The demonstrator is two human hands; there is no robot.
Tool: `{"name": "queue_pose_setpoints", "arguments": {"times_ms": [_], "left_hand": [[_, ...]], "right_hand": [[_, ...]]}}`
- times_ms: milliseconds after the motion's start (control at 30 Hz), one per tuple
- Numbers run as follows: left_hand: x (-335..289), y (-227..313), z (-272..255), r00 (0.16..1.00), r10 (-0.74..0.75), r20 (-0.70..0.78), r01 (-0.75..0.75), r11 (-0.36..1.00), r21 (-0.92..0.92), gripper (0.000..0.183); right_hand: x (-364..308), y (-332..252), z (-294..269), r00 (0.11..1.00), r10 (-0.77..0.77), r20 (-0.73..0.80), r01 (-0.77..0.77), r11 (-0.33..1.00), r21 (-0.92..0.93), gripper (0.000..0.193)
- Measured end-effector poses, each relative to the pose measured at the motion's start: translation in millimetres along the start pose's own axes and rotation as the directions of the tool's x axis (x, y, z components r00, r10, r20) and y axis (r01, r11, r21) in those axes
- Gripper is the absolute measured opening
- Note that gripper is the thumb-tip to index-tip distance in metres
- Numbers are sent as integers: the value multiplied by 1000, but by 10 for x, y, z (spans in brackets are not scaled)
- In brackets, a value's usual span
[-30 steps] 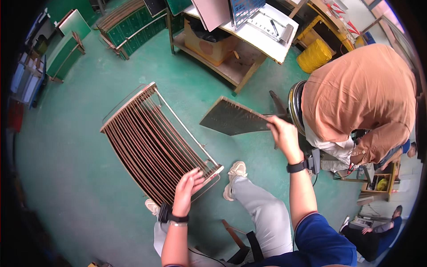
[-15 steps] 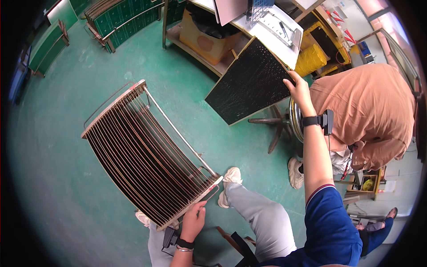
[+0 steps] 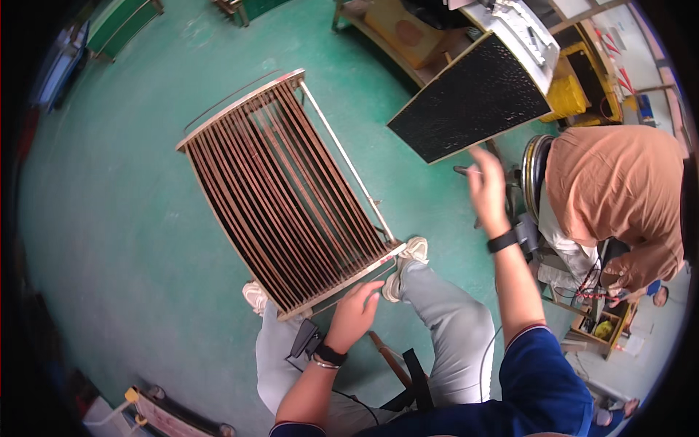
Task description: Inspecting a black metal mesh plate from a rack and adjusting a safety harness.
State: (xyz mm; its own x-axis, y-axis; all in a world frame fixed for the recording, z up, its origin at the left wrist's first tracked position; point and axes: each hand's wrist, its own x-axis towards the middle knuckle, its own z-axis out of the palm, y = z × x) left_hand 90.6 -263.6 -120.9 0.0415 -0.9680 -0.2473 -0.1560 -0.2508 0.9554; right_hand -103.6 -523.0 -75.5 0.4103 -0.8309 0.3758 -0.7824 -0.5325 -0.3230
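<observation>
A slatted rack (image 3: 280,189) stands on the floor before me, with rows of thin reddish-brown edges, dark gaps and a pale metal rail along its right side. My left hand (image 3: 354,315) is beside the wire handle at the rack's near end, its fingers stretched out; no grip on the handle shows. My right hand (image 3: 488,189) is raised and slightly blurred, thumb apart from the fingers, with nothing visible in it. Just beyond it, a black speckled panel (image 3: 470,98) with a pale edge slants down from the worktable; a small gap separates hand and panel.
A worktable (image 3: 539,36) with a white top stands at the far right, a yellow bundle (image 3: 566,97) beside it. A person in a brown shirt (image 3: 619,182) sits close on my right. A wheeled cart (image 3: 175,415) is at the lower left, green racks (image 3: 124,29) farther off.
My right hand has come off the black panel and drawn back toward me. The left hand's fingers have straightened out beside the rack's handle. The view has shifted, moving the scene within the picture.
</observation>
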Motion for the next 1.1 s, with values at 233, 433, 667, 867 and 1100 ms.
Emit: {"name": "queue_pose_setpoints", "arguments": {"times_ms": [233, 433, 667, 867, 1100], "left_hand": [[-119, 40, -32, 1000, -25, 15, 26, 998, -59, 23], [-189, 54, -65, 997, -48, 64, 51, 998, -48, 22], [-220, -9, -168, 999, -41, 16, 42, 997, -69, 21], [-261, -198, -228, 998, -48, -46, 44, 996, -81, 19], [-603, -112, -524, 976, -126, -179, 51, 926, -375, 19]], "right_hand": [[-1196, -747, 1395, 814, 99, 572, -353, 866, 353, 32], [-1441, -685, 1801, 776, 311, 548, -544, 771, 333, 30], [-1270, -804, 1754, 787, 240, 568, -331, 942, 61, 21], [-1139, -1055, 1345, 811, 185, 555, -228, 974, 8, 19], [-578, -1555, -845, 899, 86, 430, -209, 946, 246, 21]]}}
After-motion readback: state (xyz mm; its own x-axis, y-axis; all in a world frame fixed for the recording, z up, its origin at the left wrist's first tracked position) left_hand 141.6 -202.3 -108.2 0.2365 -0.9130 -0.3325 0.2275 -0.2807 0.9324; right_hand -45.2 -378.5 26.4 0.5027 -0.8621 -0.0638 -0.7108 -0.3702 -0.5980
